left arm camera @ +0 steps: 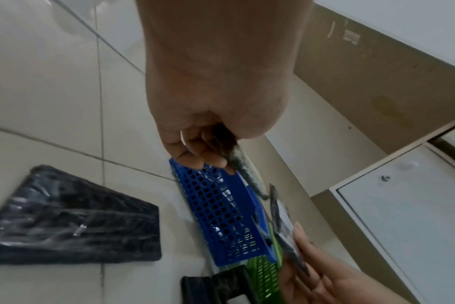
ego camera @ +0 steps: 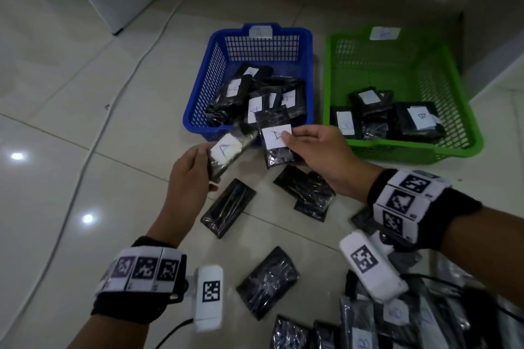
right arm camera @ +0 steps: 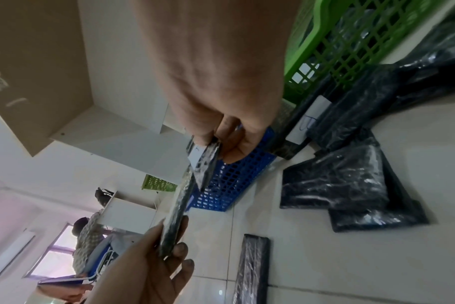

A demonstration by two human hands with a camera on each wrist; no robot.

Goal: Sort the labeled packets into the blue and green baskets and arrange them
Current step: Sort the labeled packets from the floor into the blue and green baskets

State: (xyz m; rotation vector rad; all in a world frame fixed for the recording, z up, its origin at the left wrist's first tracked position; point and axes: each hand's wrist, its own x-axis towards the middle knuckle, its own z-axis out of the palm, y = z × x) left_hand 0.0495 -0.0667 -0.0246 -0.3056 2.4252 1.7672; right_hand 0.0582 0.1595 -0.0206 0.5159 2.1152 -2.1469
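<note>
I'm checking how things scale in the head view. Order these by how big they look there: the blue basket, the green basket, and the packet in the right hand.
1. Green basket, which looks slightly larger.
2. Blue basket, close to it; lens distortion makes this order unsure.
3. Packet in the right hand, clearly smallest.

Two baskets, one blue basket and one green basket; two hand-held packets.
</note>
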